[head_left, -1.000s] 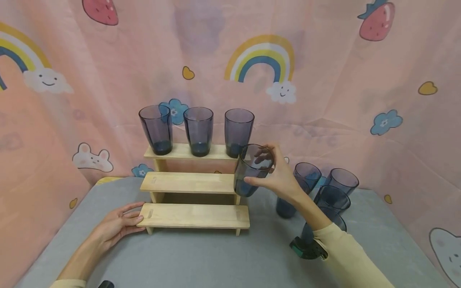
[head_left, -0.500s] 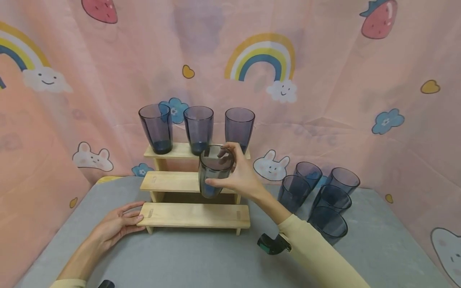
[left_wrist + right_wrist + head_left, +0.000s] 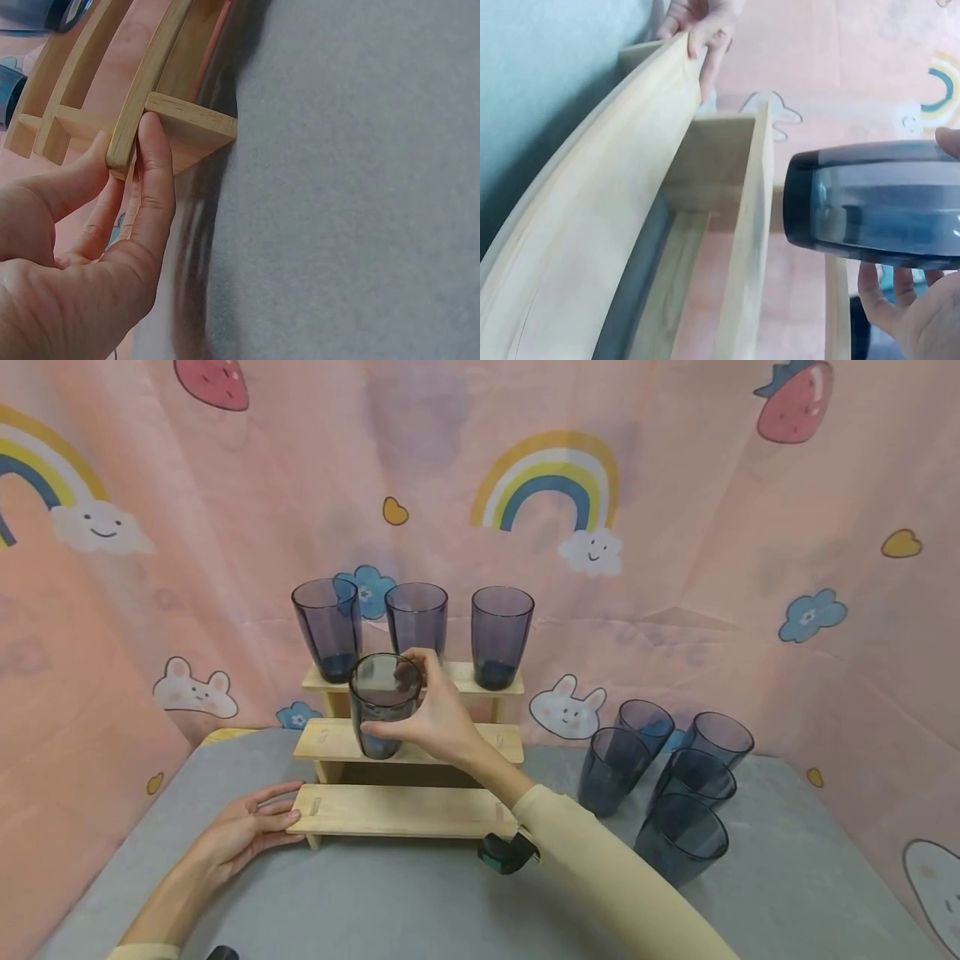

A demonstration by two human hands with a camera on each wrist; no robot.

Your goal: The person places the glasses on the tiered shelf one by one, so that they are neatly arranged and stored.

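Observation:
A three-tier wooden display rack (image 3: 405, 811) stands on the table. My left hand (image 3: 242, 833) pinches the left end of its lowest board; in the left wrist view the thumb lies on top and the index finger (image 3: 155, 176) underneath. My right hand (image 3: 442, 724) grips a smoky blue drinking glass (image 3: 382, 697), upright, over the left part of the middle tier. In the right wrist view a small gap shows between the glass's dark base (image 3: 800, 199) and the middle board (image 3: 746, 247). Three matching glasses, one of them (image 3: 502, 639) at the right end, stand on the top tier.
Several more blue glasses (image 3: 681, 839) are grouped on the grey tablecloth (image 3: 795, 860) to the right of the rack. Behind everything hangs a pink curtain (image 3: 675, 510) printed with rainbows and rabbits. A dark wrist camera (image 3: 507, 853) hangs below my right wrist.
My right hand has carried the glass leftward, from the rack's right end to above the left part of the middle tier. My left hand has stayed on the lowest board.

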